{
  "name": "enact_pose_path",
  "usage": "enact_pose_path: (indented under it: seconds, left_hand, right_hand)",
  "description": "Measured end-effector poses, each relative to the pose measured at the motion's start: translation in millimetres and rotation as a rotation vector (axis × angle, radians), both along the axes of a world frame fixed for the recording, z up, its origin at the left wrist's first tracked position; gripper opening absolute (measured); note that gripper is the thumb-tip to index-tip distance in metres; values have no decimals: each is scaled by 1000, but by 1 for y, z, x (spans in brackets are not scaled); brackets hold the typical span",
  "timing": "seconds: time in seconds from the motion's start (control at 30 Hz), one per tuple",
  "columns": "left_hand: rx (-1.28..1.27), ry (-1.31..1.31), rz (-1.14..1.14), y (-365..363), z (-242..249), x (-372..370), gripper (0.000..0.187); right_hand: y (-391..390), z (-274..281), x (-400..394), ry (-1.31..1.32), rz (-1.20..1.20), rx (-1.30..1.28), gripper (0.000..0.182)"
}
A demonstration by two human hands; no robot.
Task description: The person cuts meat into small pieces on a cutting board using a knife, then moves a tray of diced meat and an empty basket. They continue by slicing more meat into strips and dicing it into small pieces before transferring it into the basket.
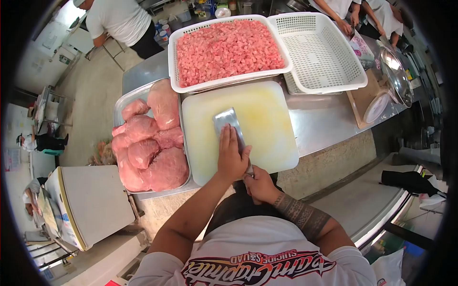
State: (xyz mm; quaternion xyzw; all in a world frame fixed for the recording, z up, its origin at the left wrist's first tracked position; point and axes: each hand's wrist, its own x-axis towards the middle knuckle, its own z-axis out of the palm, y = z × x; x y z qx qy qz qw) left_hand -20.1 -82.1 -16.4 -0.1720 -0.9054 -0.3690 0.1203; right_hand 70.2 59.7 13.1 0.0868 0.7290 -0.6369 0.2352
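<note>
A shiny metal table [324, 126] carries a metal tray [127, 101] of large raw meat pieces at the left, just beside a pale cutting board [262, 138] at the near side. Beyond these sit 2 white plastic baskets: a solid-rimmed one [229, 82] heaped with diced meat, and a perforated one [315, 55] to its right. Toward the far right are a brown cardboard piece [354, 106] and what looks like a round metal lid [396, 71], though the lens bends that edge.
</note>
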Motion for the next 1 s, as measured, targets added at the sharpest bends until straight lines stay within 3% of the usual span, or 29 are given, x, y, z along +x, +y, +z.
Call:
enact_pose_path:
  seconds: [0.07, 0.13, 0.2, 0.23, 0.3, 0.4, 0.5, 0.6, 0.7, 0.8, 0.93, 1.0]
  left_hand:
    - [21, 80, -31, -8, 15, -26, 80]
    - [86, 274, -41, 0, 68, -68, 68]
    - [127, 469, -36, 6, 114, -129, 62]
    - [126, 533, -24, 7, 130, -162, 59]
    - [115, 452, -102, 7, 146, -222, 58]
    - [-93, 486, -165, 4, 105, -286, 64]
    - [-282, 463, 4, 0, 88, -263, 73]
    - [-247, 398, 159, 3, 75, -245, 79]
    - [-622, 281, 131, 5, 60, -200, 83]
    - [-607, 235, 99, 8, 26, -159, 89]
    - [-234, 12, -66, 26, 11, -99, 77]
    - [-182, 7, -187, 45, 22, -73, 57]
  right_hand:
    - [0, 29, -23, -11, 3, 31, 30]
    - [7, 93, -42, -108, -15, 60, 28]
    - [23, 66, -44, 489, -77, 7, 22]
    - [37, 68, -51, 550, -75, 17, 22]
    - [64, 79, -50, 458, -86, 59, 21]
    - [95, 96, -22, 102, -148, 148, 23]
    - [109, 80, 25, -11, -267, 204, 22]
    - [132, 50, 67, -108, -403, 113, 21]
    - [153, 47, 85, -102, -407, 276, 20]
    - [185, 58, 82, -50, -334, 478, 19]
    - [222, 78, 61, -22, -477, 389, 17]
    - [245, 76, 53, 4, -511, 374, 16]
